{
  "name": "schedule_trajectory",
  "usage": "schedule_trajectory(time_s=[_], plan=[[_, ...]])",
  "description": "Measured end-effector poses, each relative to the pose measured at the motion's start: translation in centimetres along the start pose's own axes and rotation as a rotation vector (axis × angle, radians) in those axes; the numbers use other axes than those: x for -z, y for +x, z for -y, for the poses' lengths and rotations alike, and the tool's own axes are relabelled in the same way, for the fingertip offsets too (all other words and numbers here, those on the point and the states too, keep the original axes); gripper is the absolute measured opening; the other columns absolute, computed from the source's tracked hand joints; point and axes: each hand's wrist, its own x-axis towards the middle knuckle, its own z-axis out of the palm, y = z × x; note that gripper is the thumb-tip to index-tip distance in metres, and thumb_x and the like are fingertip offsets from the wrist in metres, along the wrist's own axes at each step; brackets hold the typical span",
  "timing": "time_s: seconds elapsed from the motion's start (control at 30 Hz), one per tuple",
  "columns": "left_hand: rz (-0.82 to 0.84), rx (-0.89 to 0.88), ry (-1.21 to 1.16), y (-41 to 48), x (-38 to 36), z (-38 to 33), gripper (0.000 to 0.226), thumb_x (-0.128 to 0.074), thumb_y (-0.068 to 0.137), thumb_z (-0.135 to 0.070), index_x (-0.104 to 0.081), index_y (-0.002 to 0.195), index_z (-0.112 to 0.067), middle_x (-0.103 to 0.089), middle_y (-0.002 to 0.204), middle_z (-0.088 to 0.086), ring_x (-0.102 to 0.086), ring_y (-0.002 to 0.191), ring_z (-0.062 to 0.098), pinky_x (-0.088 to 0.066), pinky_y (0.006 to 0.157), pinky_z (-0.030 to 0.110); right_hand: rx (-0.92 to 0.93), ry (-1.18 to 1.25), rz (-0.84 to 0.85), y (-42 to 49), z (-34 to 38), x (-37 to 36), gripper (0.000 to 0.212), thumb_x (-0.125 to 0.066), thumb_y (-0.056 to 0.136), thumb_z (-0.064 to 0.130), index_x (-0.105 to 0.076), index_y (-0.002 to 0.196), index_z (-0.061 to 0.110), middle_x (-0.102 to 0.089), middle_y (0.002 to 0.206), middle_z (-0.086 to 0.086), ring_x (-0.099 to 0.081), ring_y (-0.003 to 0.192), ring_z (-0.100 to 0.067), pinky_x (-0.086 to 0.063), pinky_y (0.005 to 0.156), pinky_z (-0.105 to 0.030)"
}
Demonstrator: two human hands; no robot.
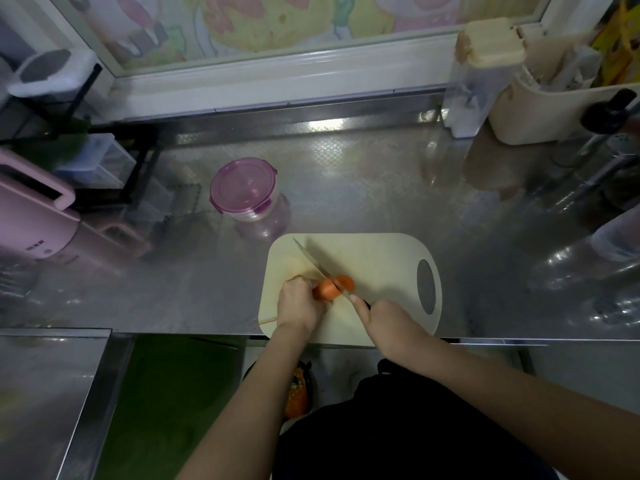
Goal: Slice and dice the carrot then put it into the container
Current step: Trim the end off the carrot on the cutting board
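Stainless steel counter (pixel 346 188) below a window (pixel 277 29), with a pale cutting board (pixel 381 258) set close to the front edge, probably to keep the work within easy reach of both arms. On the near left part of the board, an orange carrot (pixel 327 289), lying crosswise. Gripped at its left end by the left hand (pixel 299 301), fingers curled over it, most likely to stop it from rolling under the cut. In the right hand (pixel 388 322), a kitchen knife (pixel 313 259), clasped by the dark handle, one finger seemingly stretched along the back of the blade for better control. Blade laid diagonally over the carrot, tip pointing away and to the left, edge down between the held part and a short part to the right of it. Cannot tell whether already cut fully through. Carrot thus just right of the left hand, touching its fingers, and just ahead of the right hand. Round container (pixel 256 213) with its purple lid (pixel 242 183) still on, standing on the counter beyond the far left corner of the board, well apart from the carrot. Judged as the slicing step; dicing and transfer not yet done.
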Motion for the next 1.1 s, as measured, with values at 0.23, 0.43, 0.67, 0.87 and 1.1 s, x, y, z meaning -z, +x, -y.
schedule_trajectory(time_s=[0.23,0.43,0.67,0.87,1.1], plan=[[-0.020,-0.018,0.008,-0.2,-0.1,-0.1,0.023,-0.071,0.074,-0.020,-0.074,0.097,-0.018,-0.068,0.094,0.010,-0.059,0.091,0.027,-0.046,0.078,0.030,0.012,0.096,-0.020,2.3,-0.1,-0.6,0.051,-0.028,0.100,0.047,-0.038,0.060,0.016,-0.046,0.064,-0.005,-0.048,0.070,-0.025,-0.038,0.070,-0.029],[-0.018,-0.033,0.052,0.1,-0.3,0.2,0.031,-0.072,0.075,-0.019,-0.071,0.105,-0.017,-0.065,0.100,0.011,-0.057,0.095,0.026,-0.044,0.082,0.030,0.044,0.082,-0.084,4.0,0.6,-1.0,0.059,-0.027,0.100,0.049,-0.039,0.054,0.013,-0.042,0.054,-0.004,-0.047,0.060,-0.026,-0.032,0.064,-0.028],[-0.019,-0.044,0.085,0.3,-0.4,0.4,0.032,-0.071,0.075,-0.021,-0.070,0.107,-0.016,-0.064,0.103,0.011,-0.056,0.098,0.026,-0.043,0.084,0.029,0.062,0.112,-0.098,4.6,0.6,-1.1,0.059,-0.028,0.101,0.047,-0.038,0.053,0.013,-0.041,0.052,-0.004,-0.047,0.063,-0.027,-0.033,0.065,-0.029],[-0.026,-0.059,0.098,0.3,-0.3,0.3,0.031,-0.071,0.076,-0.022,-0.070,0.106,-0.019,-0.066,0.102,0.009,-0.058,0.097,0.025,-0.042,0.083,0.027,0.035,0.138,-0.089,5.2,0.0,-0.4,0.062,-0.027,0.100,0.049,-0.038,0.053,0.010,-0.043,0.053,-0.006,-0.047,0.060,-0.025,-0.030,0.060,-0.030],[0.004,-0.028,-0.018,0.8,1.4,0.9,0.036,-0.073,0.077,-0.032,-0.068,0.110,-0.020,-0.068,0.098,0.005,-0.061,0.093,0.022,-0.041,0.075,0.021,0.033,0.280,-0.105,5.0,-0.7,-0.2,0.062,-0.026,0.099,0.053,-0.037,0.052,0.014,-0.042,0.051,-0.003,-0.042,0.048,-0.015,-0.031,0.053,-0.028]])
